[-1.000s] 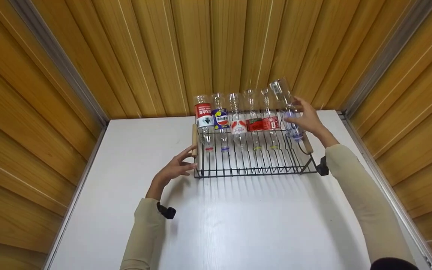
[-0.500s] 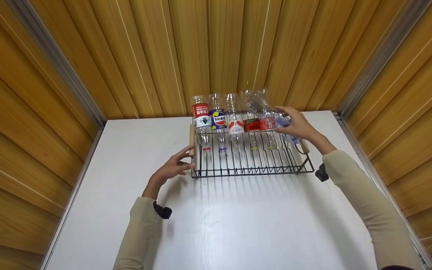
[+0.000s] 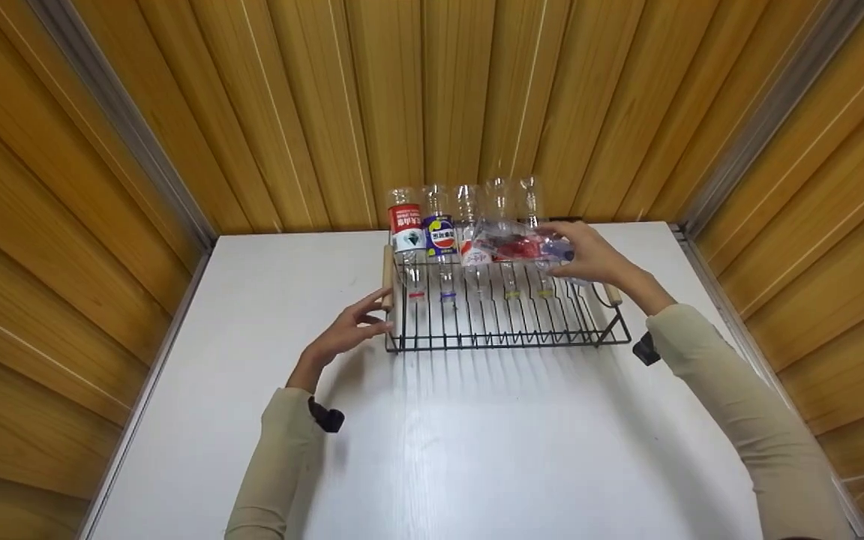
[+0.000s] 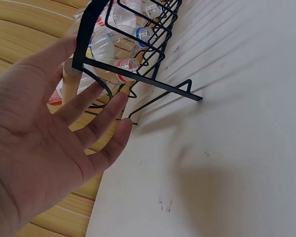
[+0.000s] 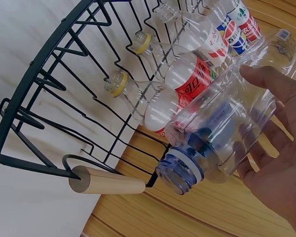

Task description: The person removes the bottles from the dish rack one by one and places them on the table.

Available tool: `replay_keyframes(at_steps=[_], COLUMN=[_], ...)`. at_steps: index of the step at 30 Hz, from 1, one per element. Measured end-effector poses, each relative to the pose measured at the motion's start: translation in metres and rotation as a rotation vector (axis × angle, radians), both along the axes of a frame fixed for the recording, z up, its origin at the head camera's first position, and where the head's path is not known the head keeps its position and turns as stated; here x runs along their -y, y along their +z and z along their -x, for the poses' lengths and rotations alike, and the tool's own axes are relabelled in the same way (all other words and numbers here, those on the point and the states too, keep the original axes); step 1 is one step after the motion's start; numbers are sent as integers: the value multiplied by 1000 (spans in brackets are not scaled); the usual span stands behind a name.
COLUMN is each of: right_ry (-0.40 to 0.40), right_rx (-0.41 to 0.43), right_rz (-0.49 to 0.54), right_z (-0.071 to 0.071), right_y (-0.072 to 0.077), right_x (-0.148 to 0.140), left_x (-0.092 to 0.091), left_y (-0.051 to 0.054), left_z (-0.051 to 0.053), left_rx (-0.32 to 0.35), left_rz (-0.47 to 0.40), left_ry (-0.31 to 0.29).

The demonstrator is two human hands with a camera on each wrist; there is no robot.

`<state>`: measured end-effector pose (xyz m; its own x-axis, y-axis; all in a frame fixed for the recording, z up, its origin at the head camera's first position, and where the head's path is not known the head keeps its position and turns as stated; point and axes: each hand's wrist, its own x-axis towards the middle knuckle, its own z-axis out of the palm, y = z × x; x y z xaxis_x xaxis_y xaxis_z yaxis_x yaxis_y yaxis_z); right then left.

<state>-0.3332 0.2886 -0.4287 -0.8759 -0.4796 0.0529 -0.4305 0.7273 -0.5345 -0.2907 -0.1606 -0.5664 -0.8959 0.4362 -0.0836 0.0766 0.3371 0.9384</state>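
Observation:
A black wire rack holds several clear bottles lying side by side, among them one with a red and white label and one with a blue label. My right hand grips a clear bottle with a blue neck, tilted above the red-labelled bottles at the rack's right end. Its fingers and thumb curl round the bottle's body. At the left end, my left hand rests its relaxed, spread fingers by the wooden handle; the left wrist view shows the palm beside the rack's frame.
The rack stands at the back of a white table, close to the wood-patterned wall. Similar panels rise on both sides, with metal strips at the corners. Another wooden handle is at the rack's right end.
My right hand has moved slightly left, and the bottle in it has swung from steeply tilted to nearly level across the neighbouring bottles. My left hand has stayed by the handle.

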Motion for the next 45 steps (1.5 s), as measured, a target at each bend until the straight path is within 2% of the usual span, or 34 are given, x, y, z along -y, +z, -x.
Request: replay_keyframes(at_steps=[5, 7, 10, 14, 21, 25, 30, 34, 41, 45], right_ry=[24, 34, 52, 69, 134, 179, 210, 214, 214, 243], right_rx=[-15, -30, -58, -65, -88, -125, -203, -209, -191, -244], right_rz=[-1, -7, -19, -18, -39, -60, -171, -227, -223, -276], right_z=[-3, -5, -8, -13, -18, -20, -23, -25, -31, -39], right_y=[4, 5, 5, 4, 10, 10, 9, 9, 7, 4], right_x=[2, 4, 7, 14, 31, 43, 53, 58, 68, 73], left_x=[3, 6, 10, 14, 1, -13, -31, -42, -57, -68], left_y=[10, 16, 25, 38, 66, 79, 90, 93, 96, 96], left_z=[2, 3, 4, 4, 2, 0, -4, -5, -9, -12], left_rx=[-21, -35, -65, -128, -230, -293, -356, -375, -410, -463], left_rz=[26, 43, 72, 69, 20, 0, 35, 85, 173, 261], left_ry=[-17, 0, 58, 114, 144, 121, 52, 9, -10, -40])
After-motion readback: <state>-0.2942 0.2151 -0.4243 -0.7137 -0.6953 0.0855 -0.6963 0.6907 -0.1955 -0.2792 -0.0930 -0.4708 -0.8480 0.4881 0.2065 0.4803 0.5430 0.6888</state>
